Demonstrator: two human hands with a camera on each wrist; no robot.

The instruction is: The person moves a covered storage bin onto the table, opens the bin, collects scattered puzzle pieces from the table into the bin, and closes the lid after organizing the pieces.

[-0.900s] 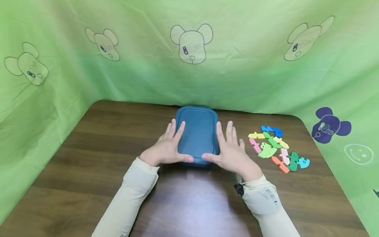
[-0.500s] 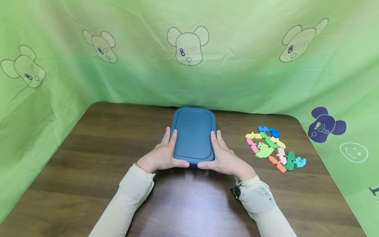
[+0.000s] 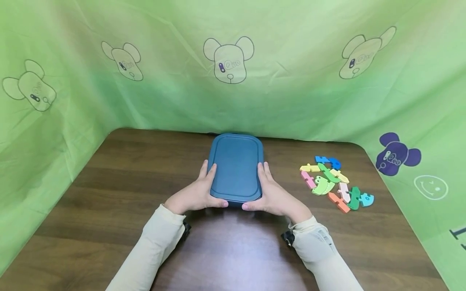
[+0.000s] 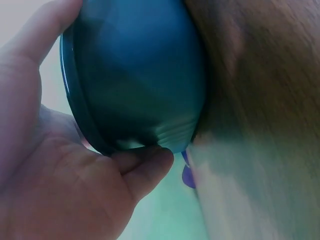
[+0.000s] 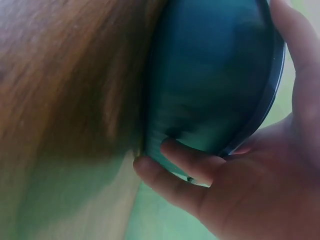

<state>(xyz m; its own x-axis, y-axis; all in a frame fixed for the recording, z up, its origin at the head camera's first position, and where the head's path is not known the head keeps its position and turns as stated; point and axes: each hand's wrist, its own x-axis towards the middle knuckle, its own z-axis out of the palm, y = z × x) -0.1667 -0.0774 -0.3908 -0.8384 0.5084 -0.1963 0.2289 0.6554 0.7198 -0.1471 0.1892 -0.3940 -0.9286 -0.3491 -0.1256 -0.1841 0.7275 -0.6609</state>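
Note:
A blue lidded plastic box [image 3: 236,167] lies flat at the middle back of the wooden table. My left hand [image 3: 196,194] holds its left near corner, with the thumb across the front side and the fingers along the left side. At the opposite corner my right hand [image 3: 276,196] grips in the same way. In the left wrist view, fingers [image 4: 150,172] touch the box's side wall [image 4: 140,75] below the lid rim. The right wrist view shows fingers [image 5: 192,162] against the other wall [image 5: 210,75]. The box's contents are hidden under the lid.
Several colourful puzzle-like pieces lie in a group to the right, among them a light green crocodile-head piece [image 3: 323,186] and an orange piece [image 3: 338,203]. A green curtain [image 3: 174,101] with mouse-head prints surrounds the back and sides of the table [image 3: 120,190].
Both hands have come down from just over the box, and their fingers now lie against its sides. The view has shifted slightly. The pieces stay where they were.

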